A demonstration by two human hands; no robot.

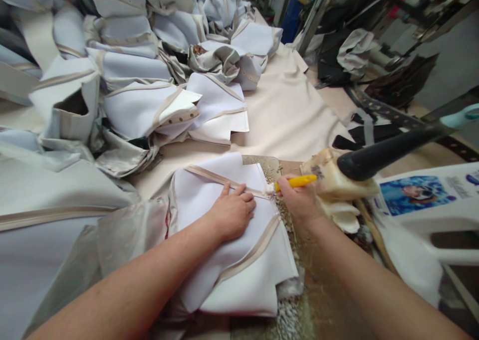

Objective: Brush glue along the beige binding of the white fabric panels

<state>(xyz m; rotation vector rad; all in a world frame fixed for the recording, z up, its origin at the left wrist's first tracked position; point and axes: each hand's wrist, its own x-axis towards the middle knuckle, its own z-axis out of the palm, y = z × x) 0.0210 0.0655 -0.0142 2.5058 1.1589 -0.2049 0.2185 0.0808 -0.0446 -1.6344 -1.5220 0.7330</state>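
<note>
A white fabric piece (pixel 239 260) edged with beige strips lies on the worktable in front of me. My left hand (pixel 232 211) rests on it with fingers curled, pressing it down beside a beige strip (pixel 224 179). At the piece's right edge, my right hand (pixel 299 200) is closed round a yellow-handled tool (pixel 298 181); the tool's tip touches the end of the strip.
A big heap of similar white and beige pieces (pixel 142 81) fills the left and back. A beige sheet (pixel 288 105) covers the table. A glue-crusted pot (pixel 337 185) with a black handle (pixel 385 153) stands right of my hand, beside a white plastic stool (pixel 430 200).
</note>
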